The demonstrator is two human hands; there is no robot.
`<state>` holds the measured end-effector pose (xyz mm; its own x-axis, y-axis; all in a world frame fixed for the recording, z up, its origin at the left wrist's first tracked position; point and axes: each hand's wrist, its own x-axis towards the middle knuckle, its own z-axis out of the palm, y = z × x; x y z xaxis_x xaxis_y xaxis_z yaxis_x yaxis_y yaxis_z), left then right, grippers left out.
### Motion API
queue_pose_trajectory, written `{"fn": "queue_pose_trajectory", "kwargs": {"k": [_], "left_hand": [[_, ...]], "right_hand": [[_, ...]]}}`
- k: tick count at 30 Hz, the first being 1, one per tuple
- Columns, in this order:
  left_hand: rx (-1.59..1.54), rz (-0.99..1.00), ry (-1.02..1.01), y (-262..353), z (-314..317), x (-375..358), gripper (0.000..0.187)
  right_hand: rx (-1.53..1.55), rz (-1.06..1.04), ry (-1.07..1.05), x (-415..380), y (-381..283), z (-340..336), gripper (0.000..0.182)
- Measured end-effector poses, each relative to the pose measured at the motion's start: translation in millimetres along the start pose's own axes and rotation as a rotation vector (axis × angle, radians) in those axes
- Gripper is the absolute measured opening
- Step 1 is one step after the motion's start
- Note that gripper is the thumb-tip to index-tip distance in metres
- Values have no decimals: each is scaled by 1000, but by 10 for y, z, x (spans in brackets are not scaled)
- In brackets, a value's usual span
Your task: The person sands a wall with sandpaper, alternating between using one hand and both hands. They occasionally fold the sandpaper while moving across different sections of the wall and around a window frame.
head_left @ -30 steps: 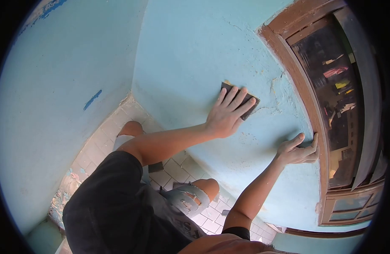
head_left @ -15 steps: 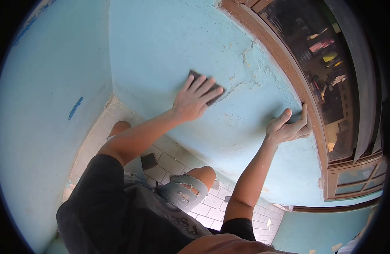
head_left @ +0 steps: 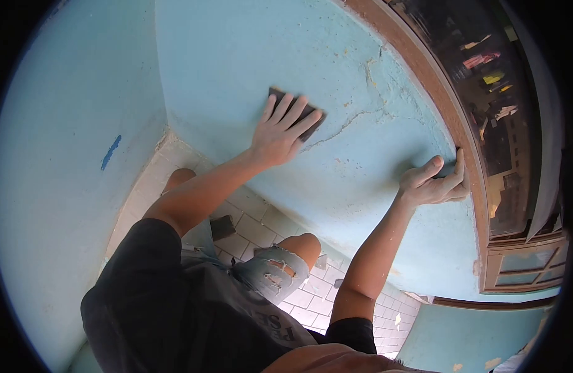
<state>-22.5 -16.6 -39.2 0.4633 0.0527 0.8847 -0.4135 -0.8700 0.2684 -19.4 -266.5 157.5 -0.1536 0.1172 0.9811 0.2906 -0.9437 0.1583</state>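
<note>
My left hand [head_left: 278,135] presses a dark piece of sandpaper [head_left: 311,129] flat against the light blue wall [head_left: 236,56]. Its fingers are spread over the sheet, whose corners stick out past them. A jagged crack [head_left: 342,129] runs through the paint just right of the sheet. Farther right, my right hand [head_left: 434,181] rests with its fingertips at the edge of the brown wooden window frame [head_left: 468,146]. Its thumb stands apart from the bent fingers, and I see nothing held there. Pale dust covers the fingers of both hands.
Beyond the frame is a dark glass pane [head_left: 485,112] with reflections. A small paned wooden section [head_left: 526,267] sits below it. On the tiled floor [head_left: 252,230] near my knees lies a dark square piece [head_left: 223,227]. Another wall [head_left: 56,155] meets this one in a corner at left.
My left hand has slid the sandpaper up and left along the wall, away from the crack. My right hand stays at the window frame while the view shifts slightly.
</note>
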Motion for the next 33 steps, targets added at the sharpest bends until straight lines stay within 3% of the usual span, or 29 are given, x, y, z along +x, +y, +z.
{"fn": "queue_pose_trajectory", "kwargs": {"k": [2, 5, 8, 10, 12, 15, 18, 21, 24, 30, 31, 33], "left_hand": [[-169, -70, 199, 353, -203, 693, 56], [-18, 44, 175, 233, 42, 414, 55], [-66, 88, -155, -139, 350, -911, 56], [-90, 94, -258, -170, 299, -1010, 56], [-126, 117, -164, -173, 302, -859, 55], [-169, -63, 139, 275, -105, 370, 56], [-142, 13, 65, 228, 83, 142, 58], [-118, 163, -188, -282, 446, -1146, 55], [-68, 229, -125, -351, 338, -1166, 53], [-232, -37, 168, 454, -171, 780, 54], [-286, -54, 257, 495, -191, 849, 57], [-44, 51, 142, 277, 183, 117, 59]], "right_hand": [[-21, -8, -16, 6, 31, -24, 66], [-39, -36, -37, -39, 88, -27, 68], [-94, -52, -22, -25, 79, -20, 70], [-43, -30, 8, -13, 48, 7, 71], [-38, -35, 6, -8, 43, -4, 71], [-18, -34, 16, 2, 28, 45, 72], [20, -56, 27, -2, 37, 35, 71], [-31, -55, -12, -19, 59, -25, 70], [-24, -49, 20, -4, 26, 38, 70], [-9, -59, 6, -33, 6, 26, 70], [-12, -59, -5, -37, 10, 9, 70], [-13, -59, 21, 4, 31, 44, 70]]}}
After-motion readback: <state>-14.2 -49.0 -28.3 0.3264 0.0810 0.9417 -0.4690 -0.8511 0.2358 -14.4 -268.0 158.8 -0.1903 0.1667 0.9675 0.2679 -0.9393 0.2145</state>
